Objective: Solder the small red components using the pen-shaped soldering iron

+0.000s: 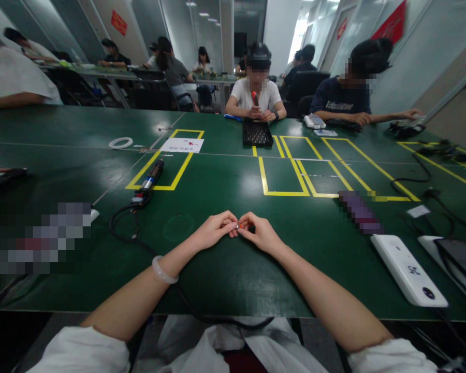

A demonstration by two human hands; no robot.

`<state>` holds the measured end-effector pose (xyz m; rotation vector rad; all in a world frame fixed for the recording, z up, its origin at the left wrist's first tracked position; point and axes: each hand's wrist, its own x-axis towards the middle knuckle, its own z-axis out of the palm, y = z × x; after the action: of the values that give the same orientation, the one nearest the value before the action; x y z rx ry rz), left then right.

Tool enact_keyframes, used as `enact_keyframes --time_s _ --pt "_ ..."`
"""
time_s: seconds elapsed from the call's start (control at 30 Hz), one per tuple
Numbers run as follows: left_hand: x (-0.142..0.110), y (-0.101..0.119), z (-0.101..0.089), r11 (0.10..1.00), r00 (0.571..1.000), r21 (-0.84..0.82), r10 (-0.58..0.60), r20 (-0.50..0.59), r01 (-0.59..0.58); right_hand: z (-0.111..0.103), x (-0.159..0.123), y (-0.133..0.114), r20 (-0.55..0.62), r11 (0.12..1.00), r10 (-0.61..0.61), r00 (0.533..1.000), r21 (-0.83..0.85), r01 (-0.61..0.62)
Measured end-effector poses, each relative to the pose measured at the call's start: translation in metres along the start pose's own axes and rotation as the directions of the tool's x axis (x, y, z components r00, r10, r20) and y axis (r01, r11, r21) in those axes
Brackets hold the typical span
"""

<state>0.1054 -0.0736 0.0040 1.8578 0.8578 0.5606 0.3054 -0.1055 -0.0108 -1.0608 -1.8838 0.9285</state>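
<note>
Over the middle of the green table (233, 280), my two hands meet at the fingertips. Between them is a tiny orange and silvery piece (239, 226), too small to name. My left hand (215, 230) pinches it from one side, and a pale bangle (164, 270) circles that wrist. My right hand (261, 233) is closed around the other side, its thumb and forefinger at the piece. The fingers partly cover it. Left of my hands lies a dark cylindrical tool (150, 177) with a blue band and a black cable (112, 223).
A white power bank (409, 272) and a phone (359, 212) lie at the right. Yellow tape (285, 194) marks rectangles on the table. A printed card (181, 145) and a white ring (120, 142) lie farther back. Opposite, a person works over a black tray (258, 142).
</note>
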Motion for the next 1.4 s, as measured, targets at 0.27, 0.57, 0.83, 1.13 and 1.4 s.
enact_keyframes --time_s 0.27,0.57,0.83,1.13,1.4 --pt "-0.012 -0.023 -0.092 0.626 0.802 0.666 0.107 -0.588 0.405 -0.002 0.001 0.011 -0.025 0.993 0.109 0.994 0.041 -0.108" --pt "-0.061 -0.059 -0.173 0.330 0.551 0.462 -0.270 -0.789 0.823 -0.002 0.000 0.010 -0.009 0.993 0.115 0.993 0.038 -0.114" --pt "-0.056 -0.065 -0.184 0.333 0.480 0.388 -0.264 -0.836 0.859 -0.001 0.000 0.009 -0.005 0.993 0.113 0.994 0.040 -0.113" --pt "-0.057 -0.067 -0.189 0.381 0.512 0.392 -0.295 -0.807 0.837 0.000 0.000 0.010 0.004 0.992 0.117 0.993 0.040 -0.117" --pt "-0.057 -0.067 -0.191 0.386 0.497 0.369 -0.316 -0.808 0.845 0.000 0.000 0.009 0.006 0.993 0.115 0.993 0.038 -0.115"
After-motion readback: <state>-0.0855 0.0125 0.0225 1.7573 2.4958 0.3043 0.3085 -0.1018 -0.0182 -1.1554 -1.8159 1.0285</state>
